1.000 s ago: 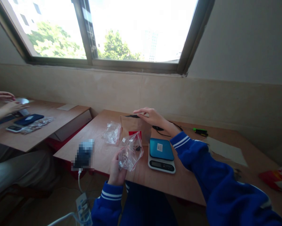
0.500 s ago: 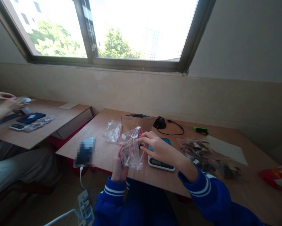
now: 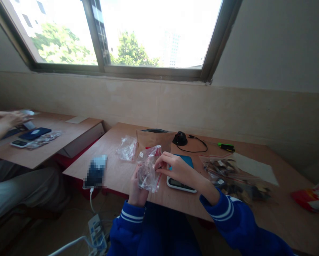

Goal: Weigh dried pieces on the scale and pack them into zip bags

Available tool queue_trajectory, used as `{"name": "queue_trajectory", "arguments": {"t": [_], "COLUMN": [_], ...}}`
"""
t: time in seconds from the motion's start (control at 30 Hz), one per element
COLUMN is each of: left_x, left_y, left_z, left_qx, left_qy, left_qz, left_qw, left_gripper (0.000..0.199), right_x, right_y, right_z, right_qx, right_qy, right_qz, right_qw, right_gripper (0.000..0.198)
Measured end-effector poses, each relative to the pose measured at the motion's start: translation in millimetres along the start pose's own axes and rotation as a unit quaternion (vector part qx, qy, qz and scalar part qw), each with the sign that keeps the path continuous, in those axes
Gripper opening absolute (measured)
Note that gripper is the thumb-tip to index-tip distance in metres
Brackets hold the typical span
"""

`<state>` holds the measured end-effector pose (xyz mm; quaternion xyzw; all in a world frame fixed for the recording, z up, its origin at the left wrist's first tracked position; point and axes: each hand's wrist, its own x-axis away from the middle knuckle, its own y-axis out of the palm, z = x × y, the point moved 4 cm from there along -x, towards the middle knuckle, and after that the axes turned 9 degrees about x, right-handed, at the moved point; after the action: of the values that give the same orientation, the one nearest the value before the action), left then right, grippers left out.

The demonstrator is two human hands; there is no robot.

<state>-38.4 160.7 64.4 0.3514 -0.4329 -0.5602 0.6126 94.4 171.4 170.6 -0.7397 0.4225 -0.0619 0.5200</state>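
Note:
My left hand (image 3: 138, 188) is closed around a clear zip bag (image 3: 148, 174) with a red seal strip and a small white label, held above the near edge of the table. At the bag's right side, the fingers of my right hand (image 3: 172, 165) are pinched together. A trace of something dark shows at these fingertips, too small to name. Beneath my right hand lies a white digital scale (image 3: 182, 185) with a blue platform, partly covered by the hand. Behind the bag stands an open brown paper pouch (image 3: 156, 137). Another clear zip bag (image 3: 126, 148) rests left of it.
Bags of dark and brown pieces (image 3: 224, 167) lie to the right, near a paper sheet (image 3: 255, 169), a green-handled tool (image 3: 226, 146) and a black cabled device (image 3: 181, 138). A red-and-white packet (image 3: 308, 197) is far right. A person's hands (image 3: 11, 121) work at the left table.
The dark piece visible at my right fingertips earlier is now mostly hidden between the fingers and the bag. The bag has turned slightly in my left hand.

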Motion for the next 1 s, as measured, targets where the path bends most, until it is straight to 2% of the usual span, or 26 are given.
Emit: {"name": "queue_trajectory", "arguments": {"t": [0.07, 0.13, 0.23, 0.33, 0.47, 0.53, 0.63, 0.7, 0.87, 1.0], "left_x": [-0.3, -0.4, 0.0, 0.5, -0.7, -2.0, -2.2, -0.5, 6.5, 8.9], "left_y": [-1.4, -2.4, -3.3, -6.4, -15.1, -17.7, -14.3, -7.8, 8.2, 15.2], "left_z": [2.3, 4.5, 7.3, 9.9, 14.1, 16.0, 18.0, 18.3, 17.5, 15.8], "left_qx": [0.006, 0.015, 0.026, 0.025, 0.019, 0.016, 0.007, -0.002, -0.032, -0.040], "left_qy": [0.006, 0.007, 0.006, 0.018, 0.039, 0.037, 0.025, 0.019, 0.042, 0.062], "left_qz": [0.027, 0.058, 0.084, 0.096, 0.111, 0.108, 0.087, 0.070, 0.056, 0.016], "left_qw": [1.000, 0.998, 0.996, 0.995, 0.993, 0.993, 0.996, 0.997, 0.997, 0.997], "left_gripper": [0.028, 0.028, 0.026, 0.022, 0.022, 0.020, 0.016, 0.018, 0.025, 0.027], "right_x": [-4.8, -14.8, -39.5, -68.9, -92.6, -89.7, -68.5, -49.8, -16.8, -4.3], "right_y": [-4.7, -16.2, -41.4, -58.1, -52.6, -46.2, -40.1, -34.8, -6.7, 6.5], "right_z": [3.9, 11.0, 28.7, 47.9, 65.3, 64.5, 48.5, 32.9, 2.2, 6.2], "right_qx": [-0.046, -0.088, -0.100, -0.045, 0.012, 0.015, -0.001, -0.055, -0.245, -0.343], "right_qy": [-0.004, -0.001, 0.027, 0.039, 0.040, 0.036, 0.037, 0.048, 0.073, 0.132], "right_qz": [-0.011, 0.007, 0.103, 0.173, 0.145, 0.143, 0.197, 0.219, 0.080, 0.081], "right_qw": [0.999, 0.996, 0.989, 0.983, 0.989, 0.989, 0.980, 0.973, 0.964, 0.926], "right_gripper": [0.004, 0.005, 0.013, 0.012, 0.012, 0.014, 0.017, 0.016, 0.009, 0.019]}}
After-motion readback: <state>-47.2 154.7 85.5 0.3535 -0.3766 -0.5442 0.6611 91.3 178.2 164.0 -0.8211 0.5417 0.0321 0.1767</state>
